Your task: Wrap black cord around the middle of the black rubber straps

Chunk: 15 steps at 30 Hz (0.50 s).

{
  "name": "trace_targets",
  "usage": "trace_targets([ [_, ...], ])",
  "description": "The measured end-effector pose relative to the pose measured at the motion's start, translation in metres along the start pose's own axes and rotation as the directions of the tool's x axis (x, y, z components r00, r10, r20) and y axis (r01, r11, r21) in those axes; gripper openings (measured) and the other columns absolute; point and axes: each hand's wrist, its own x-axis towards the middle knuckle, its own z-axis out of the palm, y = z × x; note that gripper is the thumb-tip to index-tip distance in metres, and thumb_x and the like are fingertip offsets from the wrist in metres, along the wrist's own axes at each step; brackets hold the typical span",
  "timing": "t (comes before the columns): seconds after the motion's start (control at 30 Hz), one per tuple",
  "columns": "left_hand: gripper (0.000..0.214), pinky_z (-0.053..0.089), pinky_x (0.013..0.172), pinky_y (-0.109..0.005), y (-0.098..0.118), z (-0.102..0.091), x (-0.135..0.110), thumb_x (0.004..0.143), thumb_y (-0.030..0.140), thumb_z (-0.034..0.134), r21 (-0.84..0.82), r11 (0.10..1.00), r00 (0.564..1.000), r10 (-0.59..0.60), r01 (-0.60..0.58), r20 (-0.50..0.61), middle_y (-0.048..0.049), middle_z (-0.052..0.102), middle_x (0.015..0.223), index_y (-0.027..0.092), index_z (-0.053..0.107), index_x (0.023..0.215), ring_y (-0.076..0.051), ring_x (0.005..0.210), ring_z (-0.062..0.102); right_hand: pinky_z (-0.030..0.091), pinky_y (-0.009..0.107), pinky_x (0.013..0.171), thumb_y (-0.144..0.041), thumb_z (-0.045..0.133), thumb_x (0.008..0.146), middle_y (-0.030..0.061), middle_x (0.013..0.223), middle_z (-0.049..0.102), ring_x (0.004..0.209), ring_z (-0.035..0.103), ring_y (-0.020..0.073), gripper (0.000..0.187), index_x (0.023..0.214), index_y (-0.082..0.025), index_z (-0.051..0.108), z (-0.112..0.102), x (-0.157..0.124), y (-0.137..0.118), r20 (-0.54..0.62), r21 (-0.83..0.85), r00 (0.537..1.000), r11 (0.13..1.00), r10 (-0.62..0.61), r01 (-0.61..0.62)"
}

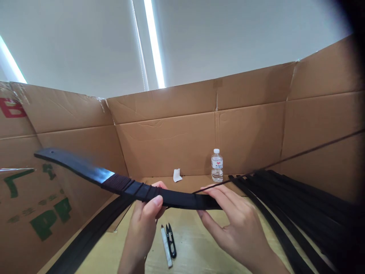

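Observation:
I hold a long flat black strip (85,171) level in front of me; its far end points up to the left. Part of it is wrapped in dark cord (119,183). My left hand (144,224) grips the strip just right of the wrapping, thumb on its near face. My right hand (230,220) pinches the strip further right, and a thin dark cord (285,158) runs taut from those fingers up to the right.
Cardboard walls (176,140) enclose the wooden table (194,243). Small black snips (171,239) and a white pen-like stick (166,245) lie below my hands. A water bottle (217,165) and paper scrap (177,175) stand at the back. More black strips lie right (299,217) and left (91,232).

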Motion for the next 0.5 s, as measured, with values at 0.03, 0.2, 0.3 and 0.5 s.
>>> trace_targets([
  [0.03, 0.039, 0.029, 0.048, -0.018, 0.0004, -0.0003, -0.0003, 0.062, 0.047, 0.06, -0.014, 1.0, 1.0, -0.002, 0.001, -0.019, 0.0015, 0.039, 0.06, 0.014, 0.053, 0.081, -0.006, 0.051, 0.033, 0.049, 0.035, 0.074, -0.026, 0.059, 0.085, 0.0052, 0.099, 0.061, 0.089, 0.059, 0.0196, 0.023, 0.106, -0.016, 0.057, -0.0007, 0.0003, -0.0009, 0.006, 0.01, 1.0, 1.0, -0.013, 0.013],
  [0.2, 0.043, 0.023, 0.045, -0.016, 0.0035, 0.0031, -0.0012, 0.066, 0.051, 0.061, 0.004, 0.999, 0.991, 0.053, -0.053, -0.126, 0.0035, 0.032, 0.057, 0.012, 0.055, 0.083, -0.004, 0.049, 0.026, 0.049, 0.035, 0.077, -0.019, 0.055, 0.088, 0.0052, 0.101, 0.061, 0.091, 0.057, 0.0181, 0.023, 0.111, -0.016, 0.056, -0.006, 0.0016, -0.0037, 0.032, 0.104, 0.998, 0.993, -0.051, 0.048],
  [0.3, 0.048, 0.023, 0.044, -0.019, 0.0022, 0.0028, -0.0006, 0.071, 0.059, 0.058, 0.109, 0.99, 0.99, 0.103, -0.092, -0.098, 0.0025, 0.029, 0.052, 0.013, 0.047, 0.062, -0.006, 0.048, 0.027, 0.048, 0.034, 0.079, -0.015, 0.059, 0.087, 0.0062, 0.1, 0.061, 0.092, 0.057, 0.0176, 0.024, 0.111, -0.015, 0.056, -0.0076, 0.0027, -0.0028, -0.024, 0.101, 0.998, 0.993, -0.066, 0.069],
  [0.5, 0.063, 0.015, 0.046, -0.021, -0.0058, -0.0041, 0.0061, 0.076, 0.069, 0.05, 0.239, 0.96, 0.99, 0.141, -0.144, 0.029, 0.0023, 0.021, 0.049, 0.015, 0.029, 0.051, -0.005, 0.048, 0.021, 0.049, 0.028, 0.077, -0.006, 0.066, 0.081, 0.005, 0.092, 0.063, 0.086, 0.059, 0.0145, 0.022, 0.102, -0.013, 0.06, -0.0051, 0.0023, -0.0034, -0.18, -0.006, 0.974, 0.99, -0.138, 0.14],
])
